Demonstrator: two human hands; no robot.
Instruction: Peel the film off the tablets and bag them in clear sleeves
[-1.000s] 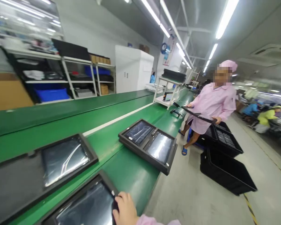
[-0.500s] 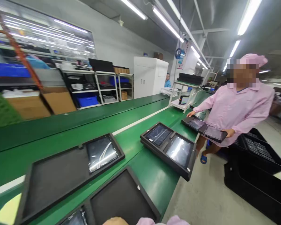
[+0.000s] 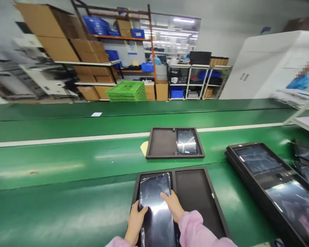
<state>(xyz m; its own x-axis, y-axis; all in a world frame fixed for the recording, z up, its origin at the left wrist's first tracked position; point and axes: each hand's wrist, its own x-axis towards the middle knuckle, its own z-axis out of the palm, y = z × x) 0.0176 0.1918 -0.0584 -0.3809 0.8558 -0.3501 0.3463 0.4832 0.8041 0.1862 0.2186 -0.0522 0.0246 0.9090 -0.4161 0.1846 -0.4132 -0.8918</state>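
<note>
A glossy dark tablet screen [image 3: 156,206] in clear film lies over the left compartment of a black foam tray [image 3: 195,192]. My left hand [image 3: 136,219] grips its left edge, thumb on the glass. On its right edge is my right hand [image 3: 173,204], with the thumb also on top and the other fingers out of sight. The screen sits slightly tilted to the tray's walls, and its near end runs out of view. Bare foam shows in the tray's right compartment.
Beyond lies a second foam tray [image 3: 161,142] with one screen [image 3: 186,141] in its right half, beside a yellow sheet [image 3: 144,148]. Stacked trays [image 3: 257,181] with screens stand at right on the green bench [image 3: 67,202]. A person in blue [image 3: 300,82] is far right.
My view has swung left and down from the co-worker in pink, who is now out of view. Both my hands now show on a screen over the near tray.
</note>
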